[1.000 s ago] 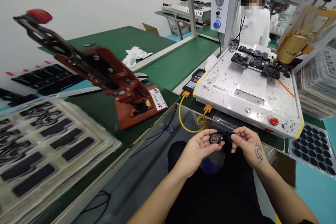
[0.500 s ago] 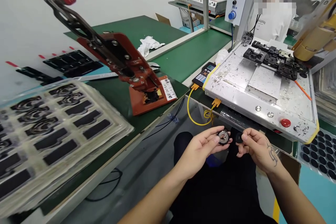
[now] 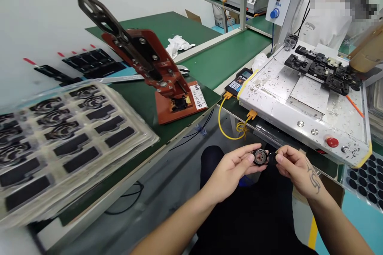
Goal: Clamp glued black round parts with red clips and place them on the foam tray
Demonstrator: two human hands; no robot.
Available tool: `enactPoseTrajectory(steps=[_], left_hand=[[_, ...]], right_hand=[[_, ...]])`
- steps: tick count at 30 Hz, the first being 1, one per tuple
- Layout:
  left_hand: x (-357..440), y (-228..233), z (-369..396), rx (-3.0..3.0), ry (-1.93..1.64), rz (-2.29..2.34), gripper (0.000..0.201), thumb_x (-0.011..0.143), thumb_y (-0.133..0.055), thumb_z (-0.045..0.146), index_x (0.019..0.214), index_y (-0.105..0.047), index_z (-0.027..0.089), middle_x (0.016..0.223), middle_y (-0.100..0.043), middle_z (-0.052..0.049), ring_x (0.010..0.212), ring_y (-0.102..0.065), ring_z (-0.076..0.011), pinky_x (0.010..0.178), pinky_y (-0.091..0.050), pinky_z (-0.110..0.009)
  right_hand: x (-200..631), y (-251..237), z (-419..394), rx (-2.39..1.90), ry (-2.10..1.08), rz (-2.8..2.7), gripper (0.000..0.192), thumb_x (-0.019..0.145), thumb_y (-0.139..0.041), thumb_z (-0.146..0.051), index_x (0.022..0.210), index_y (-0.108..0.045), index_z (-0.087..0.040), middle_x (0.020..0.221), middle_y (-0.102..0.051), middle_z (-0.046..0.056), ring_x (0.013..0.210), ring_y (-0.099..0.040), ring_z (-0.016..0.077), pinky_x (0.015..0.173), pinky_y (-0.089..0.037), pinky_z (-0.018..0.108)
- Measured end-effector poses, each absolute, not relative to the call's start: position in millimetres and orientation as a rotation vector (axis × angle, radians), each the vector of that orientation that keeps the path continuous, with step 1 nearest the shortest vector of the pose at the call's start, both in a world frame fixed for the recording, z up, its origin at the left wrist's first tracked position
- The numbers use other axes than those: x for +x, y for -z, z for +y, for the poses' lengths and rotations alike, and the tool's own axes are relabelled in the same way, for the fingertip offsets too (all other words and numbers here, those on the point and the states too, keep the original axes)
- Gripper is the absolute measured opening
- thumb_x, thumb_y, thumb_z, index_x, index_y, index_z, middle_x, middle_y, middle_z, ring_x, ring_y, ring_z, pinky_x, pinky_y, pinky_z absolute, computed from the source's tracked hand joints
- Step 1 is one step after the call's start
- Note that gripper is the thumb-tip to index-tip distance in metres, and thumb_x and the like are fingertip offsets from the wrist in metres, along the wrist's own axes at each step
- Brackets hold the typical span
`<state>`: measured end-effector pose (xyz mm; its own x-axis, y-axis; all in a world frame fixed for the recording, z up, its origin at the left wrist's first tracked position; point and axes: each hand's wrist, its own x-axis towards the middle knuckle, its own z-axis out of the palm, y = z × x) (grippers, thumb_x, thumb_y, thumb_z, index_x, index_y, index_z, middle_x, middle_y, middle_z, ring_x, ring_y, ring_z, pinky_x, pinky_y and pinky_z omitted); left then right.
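Left hand (image 3: 231,169) pinched my round black metal-centred ring (image 3: 260,156); right hand (image 3: 295,169) pinched a small black cap (image 3: 271,158) touching its right edge.

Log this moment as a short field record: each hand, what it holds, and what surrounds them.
left hand: pinches small round black ring part with shiny centre
right hand: holds small black cap piece against the ring
ahead: white metal machine bed with red round button
left bench: red lever press, stacked clear plastic trays
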<state>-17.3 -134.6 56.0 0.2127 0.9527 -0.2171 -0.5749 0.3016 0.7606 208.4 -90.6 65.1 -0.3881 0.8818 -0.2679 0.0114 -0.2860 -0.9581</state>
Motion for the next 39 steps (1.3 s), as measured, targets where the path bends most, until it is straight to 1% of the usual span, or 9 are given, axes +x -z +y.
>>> enactPoseTrajectory(steps=[2,5,7,9,13,19,28,36,39], left_hand=[[-16.6,-57.1,-135.1,0.594,-1.157,0.752,0.042,0.096,-0.082,0.04,0.133,-0.078,0.02,0.127,-0.081,-0.013,0.121,-0.076,-0.035,0.112,-0.059,-0.059],[-15.2,-59.0,-135.8,0.597,-1.162,0.748,0.042,0.096,-0.082,0.041,0.132,-0.079,0.021,0.126,-0.082,-0.013,0.12,-0.077,-0.0351,0.112,-0.059,-0.059],[-14.2,-60.3,-136.1,0.607,-1.175,0.758,0.042,0.096,-0.083,0.041,0.132,-0.079,0.021,0.123,-0.082,-0.012,0.119,-0.077,-0.0349,0.11,-0.06,-0.059],[-13.3,-61.8,-136.4,0.615,-1.189,0.775,0.042,0.094,-0.084,0.042,0.13,-0.08,0.022,0.125,-0.081,-0.011,0.121,-0.076,-0.036,0.109,-0.062,-0.058],[-11.8,-64.7,-137.1,0.636,-1.197,0.783,0.041,0.093,-0.084,0.043,0.13,-0.081,0.023,0.139,-0.076,-0.01,0.13,-0.071,-0.0393,0.109,-0.063,-0.055],[-10.5,-66.8,-139.1,0.672,-1.196,0.803,0.041,0.095,-0.082,0.044,0.131,-0.08,0.024,0.141,-0.076,-0.011,0.129,-0.072,-0.0389,0.109,-0.063,-0.055],[-10.6,-67.8,-140.6,0.729,-1.181,0.825,0.038,0.098,-0.078,0.042,0.132,-0.079,0.025,0.142,-0.075,-0.009,0.128,-0.073,-0.0346,0.106,-0.065,-0.05],[-8.6,-69.8,-144.1,0.822,-1.173,0.871,0.041,0.104,-0.071,0.041,0.14,-0.074,0.022,0.147,-0.072,-0.01,0.13,-0.072,-0.0318,0.107,-0.065,-0.044],[-7.1,-68.3,-145.0,0.865,-1.169,0.896,0.042,0.105,-0.069,0.039,0.143,-0.072,0.022,0.146,-0.073,-0.011,0.125,-0.075,-0.03,0.108,-0.064,-0.043]], right_hand=[[205.6,-69.4,-89.1,-1.172,-1.619,-1.424,0.034,0.098,-0.076,-0.051,0.084,-0.066,-0.022,0.071,-0.056,-0.002,0.062,-0.046,0.0129,0.056,-0.039,0.026],[199.2,-74.9,-88.6,-1.126,-1.432,-1.585,0.032,0.1,-0.073,-0.05,0.084,-0.068,-0.023,0.099,-0.067,0.006,0.089,-0.062,0.0206,0.079,-0.053,0.032],[194.4,-76.3,-90.1,-1.114,-1.378,-1.641,0.03,0.101,-0.071,-0.049,0.087,-0.068,-0.023,0.116,-0.069,0.009,0.105,-0.065,0.0246,0.091,-0.055,0.036],[189.8,-76.3,-92.2,-1.108,-1.368,-1.665,0.028,0.102,-0.069,-0.048,0.089,-0.067,-0.023,0.122,-0.069,0.009,0.11,-0.066,0.0258,0.097,-0.055,0.039],[183.7,-76.5,-94.3,-1.089,-1.355,-1.681,0.026,0.102,-0.069,-0.046,0.088,-0.068,-0.024,0.117,-0.07,0.008,0.109,-0.067,0.025,0.1,-0.055,0.04],[183.6,-77.9,-93.7,-1.109,-1.347,-1.69,0.028,0.102,-0.069,-0.048,0.087,-0.068,-0.024,0.116,-0.071,0.008,0.107,-0.067,0.0252,0.099,-0.055,0.04],[185.9,-78.1,-95.9,-1.105,-1.365,-1.675,0.025,0.102,-0.07,-0.044,0.088,-0.068,-0.024,0.117,-0.069,0.008,0.107,-0.066,0.0245,0.101,-0.053,0.039],[184.7,-80.4,-96.1,-1.143,-1.336,-1.704,0.022,0.103,-0.069,-0.039,0.087,-0.066,-0.024,0.117,-0.069,0.006,0.107,-0.066,0.0236,0.101,-0.051,0.04],[184.5,-78.5,-96.8,-1.143,-1.303,-1.71,0.021,0.103,-0.068,-0.037,0.087,-0.066,-0.024,0.118,-0.069,0.007,0.108,-0.066,0.024,0.1,-0.051,0.04]])
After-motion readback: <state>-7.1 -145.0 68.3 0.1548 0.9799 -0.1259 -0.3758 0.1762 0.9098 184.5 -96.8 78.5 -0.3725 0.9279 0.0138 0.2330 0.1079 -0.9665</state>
